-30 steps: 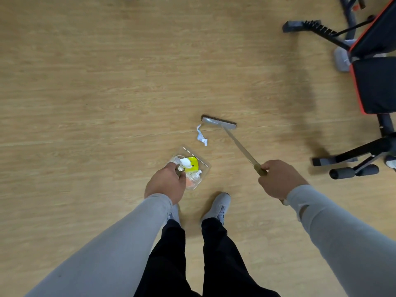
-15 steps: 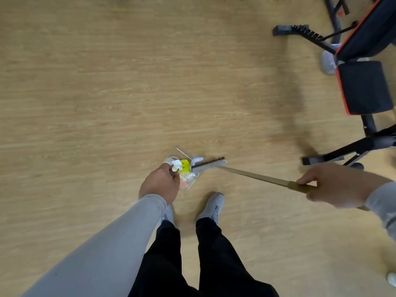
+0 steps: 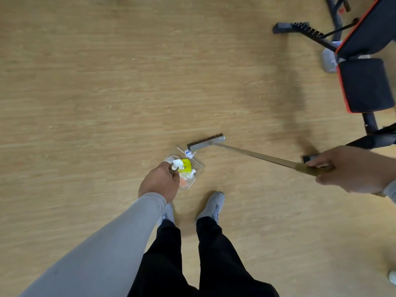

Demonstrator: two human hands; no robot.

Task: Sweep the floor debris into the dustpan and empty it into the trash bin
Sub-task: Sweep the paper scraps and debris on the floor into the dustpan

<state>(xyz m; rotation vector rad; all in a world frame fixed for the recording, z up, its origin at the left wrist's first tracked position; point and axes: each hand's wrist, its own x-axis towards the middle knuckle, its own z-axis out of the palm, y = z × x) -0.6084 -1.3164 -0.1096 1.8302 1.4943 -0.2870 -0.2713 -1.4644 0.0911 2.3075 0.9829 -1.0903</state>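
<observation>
We are standing on a wooden floor point(image 3: 107, 82), with a black and red exercise bench point(image 3: 364, 82) sitting well beyond the fingers of our right hand point(image 3: 351, 170). That hand's fingers are wrapping the handle of the broom point(image 3: 257, 156), whose brush head is resting past the fingers of our left hand point(image 3: 159, 182), just at the far lip of the dustpan point(image 3: 198, 170). The left fingers are curling round the dustpan's handle and holding the clear pan low to the floor, directly ahead of our shoes. Inside the pan, just beyond the left fingertips, we are seeing a yellow piece point(image 3: 185, 165) among white and orange scraps. One white scrap point(image 3: 189, 153) is lying at the pan's mouth, touching the brush head.

In our judgement, the sweeping step is nearing its end: this last scrap is being drawn in. The next move is calling for a short pull of the brush toward the left fingers, with the pan kept flat against the floor. The trash bin is not in view, so emptying is not yet begun.
</observation>
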